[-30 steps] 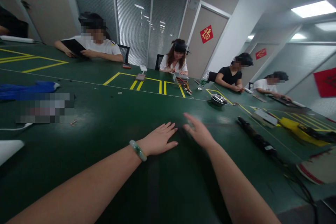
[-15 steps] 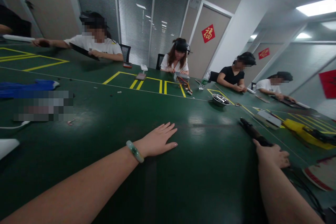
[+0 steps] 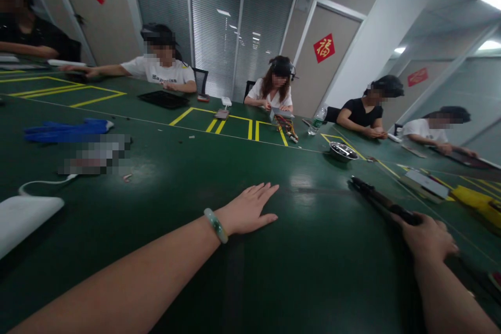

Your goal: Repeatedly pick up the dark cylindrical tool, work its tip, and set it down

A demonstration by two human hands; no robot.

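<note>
My left hand (image 3: 250, 209) lies palm down on the green tabletop (image 3: 297, 271), fingers stretched out and holding nothing. A pale green bangle (image 3: 215, 225) circles that wrist. At the right, my right hand (image 3: 428, 235) is wrapped round the near end of a long dark tool (image 3: 378, 198), whose exact kind I cannot make out. Its far end points forward and left, low over the tabletop. The curled fingers partly hide its grip. A shiny metal bowl (image 3: 343, 152) sits beyond the tool's tip.
Blue gloves (image 3: 66, 130) and a white device with a cable (image 3: 31, 219) lie at left. At right are a grey-white box (image 3: 425, 185) and a yellow object (image 3: 477, 206). Across the table, a water bottle (image 3: 317, 121) stands near wired parts (image 3: 287, 128); several people sit there.
My view has swung left, so most of the scene sits further right. The left hand still rests flat. My right hand still grips the dark tool, which now lies at a slightly different angle.
</note>
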